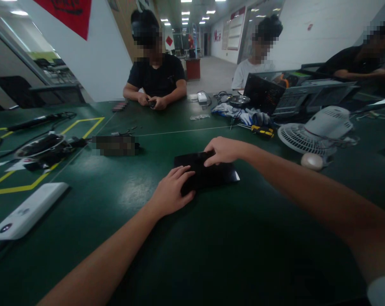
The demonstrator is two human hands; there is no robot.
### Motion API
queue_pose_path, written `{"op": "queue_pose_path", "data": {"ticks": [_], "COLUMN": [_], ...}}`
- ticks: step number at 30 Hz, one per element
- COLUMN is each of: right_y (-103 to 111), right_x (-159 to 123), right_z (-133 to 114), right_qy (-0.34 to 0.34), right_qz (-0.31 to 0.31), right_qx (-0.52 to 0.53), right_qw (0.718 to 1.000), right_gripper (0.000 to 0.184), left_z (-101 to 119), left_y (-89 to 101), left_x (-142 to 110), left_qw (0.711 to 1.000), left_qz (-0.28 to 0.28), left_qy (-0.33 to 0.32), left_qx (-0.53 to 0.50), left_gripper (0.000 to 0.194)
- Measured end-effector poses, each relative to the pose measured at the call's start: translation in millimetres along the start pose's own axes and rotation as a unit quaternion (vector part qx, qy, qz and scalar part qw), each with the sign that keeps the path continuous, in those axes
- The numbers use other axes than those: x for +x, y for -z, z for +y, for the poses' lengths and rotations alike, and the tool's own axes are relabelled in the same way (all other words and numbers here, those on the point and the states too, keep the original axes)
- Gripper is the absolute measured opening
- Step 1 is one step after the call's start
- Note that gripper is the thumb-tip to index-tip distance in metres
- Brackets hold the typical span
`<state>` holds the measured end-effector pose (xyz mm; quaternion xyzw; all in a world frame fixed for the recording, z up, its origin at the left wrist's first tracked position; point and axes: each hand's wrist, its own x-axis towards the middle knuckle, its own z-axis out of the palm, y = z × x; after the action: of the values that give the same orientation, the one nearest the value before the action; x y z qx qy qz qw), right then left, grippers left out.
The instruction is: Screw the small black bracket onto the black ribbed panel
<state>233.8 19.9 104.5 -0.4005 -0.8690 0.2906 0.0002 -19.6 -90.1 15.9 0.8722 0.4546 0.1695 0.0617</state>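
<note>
A flat, glossy black panel (208, 174) lies on the green table in front of me; its exact kind is not clear. My left hand (173, 191) grips its left end, fingers over the top and thumb along the near edge. From the far side, my right hand (226, 151) is closed on the panel's back edge, with the thumb on the upper face and the other fingers partly hidden. A pale glint shows at the panel's right corner.
At left are a white device (29, 210), cables and a coiled black tool (41, 146). A blurred block (114, 145) sits beyond my left hand. A white fan (320, 127), yellow-handled tool (262, 131) and open computer case (294, 95) stand right. Other people sit across the table.
</note>
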Motion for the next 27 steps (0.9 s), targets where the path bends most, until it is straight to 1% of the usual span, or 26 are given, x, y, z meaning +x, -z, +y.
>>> {"op": "queue_pose_path", "data": {"ticks": [3, 8, 9, 10, 11, 13, 14, 16, 17, 19, 21, 23, 24, 25, 27], "right_y": [-0.1, -3.3, -3.3, -2.9, -2.4, -2.6, -4.2, -12.0, -18.4, -35.0, -53.5, -69.6, -75.6, -80.1, -84.6], "right_x": [3.7, 2.3, -0.3, -3.8, -8.0, -17.6, -22.0, -28.4, -30.1, -30.4, -28.1, -25.2, -24.1, -23.4, -23.5], "right_z": [0.4, -1.0, -0.9, 0.0, 2.2, 11.4, 18.7, 37.9, 48.8, 70.6, 88.7, 100.5, 103.8, 105.7, 106.4], "right_qy": [-0.009, -0.02, -0.018, -0.016, -0.017, -0.031, -0.045, -0.078, -0.095, -0.113, -0.13, -0.141, -0.141, -0.137, -0.124], "right_qz": [-0.021, -0.004, 0.011, 0.032, 0.058, 0.117, 0.145, 0.205, 0.238, 0.28, 0.325, 0.361, 0.373, 0.381, 0.384], "right_qx": [0.024, 0.018, 0.009, 0.005, 0.012, 0.067, 0.11, 0.179, 0.19, 0.186, 0.177, 0.166, 0.16, 0.153, 0.14], "right_qw": [0.999, 1.0, 1.0, 0.999, 0.998, 0.99, 0.982, 0.959, 0.948, 0.935, 0.92, 0.907, 0.903, 0.902, 0.904], "right_gripper": [0.02, 0.027, 0.034, 0.046, 0.062, 0.091, 0.095, 0.088, 0.082, 0.071, 0.063, 0.056, 0.054, 0.051, 0.044], "left_z": [0.7, 3.6, 4.0, 4.2, 4.2, 3.6, 3.2, 3.6, 4.9, 10.2, 19.5, 31.0, 36.6, 41.6, 49.1], "left_y": [1.1, 2.9, 2.9, 2.6, 2.2, 1.2, 1.0, 2.3, 4.2, 10.1, 17.8, 25.0, 27.8, 29.9, 32.1], "left_x": [0.3, 1.5, 1.6, 1.7, 1.5, 0.4, -0.3, -1.5, -1.4, 1.7, 9.8, 22.4, 29.8, 37.2, 50.3], "left_qw": [1.0, 1.0, 1.0, 1.0, 1.0, 1.0, 1.0, 0.999, 0.998, 0.995, 0.991, 0.989, 0.988, 0.988, 0.984], "left_qz": [-0.004, 0.0, -0.001, -0.003, -0.004, -0.001, 0.005, 0.025, 0.038, 0.062, 0.073, 0.062, 0.046, 0.028, -0.011], "left_qy": [0.005, 0.007, 0.01, 0.013, 0.016, 0.021, 0.024, 0.03, 0.033, 0.03, 0.017, -0.006, -0.018, -0.027, -0.042], "left_qx": [0.003, 0.012, 0.014, 0.015, 0.016, 0.017, 0.018, 0.028, 0.04, 0.073, 0.107, 0.133, 0.144, 0.153, 0.17], "left_gripper": [0.055, 0.054, 0.055, 0.057, 0.058, 0.065, 0.07, 0.082, 0.088, 0.1, 0.11, 0.117, 0.119, 0.118, 0.109]}}
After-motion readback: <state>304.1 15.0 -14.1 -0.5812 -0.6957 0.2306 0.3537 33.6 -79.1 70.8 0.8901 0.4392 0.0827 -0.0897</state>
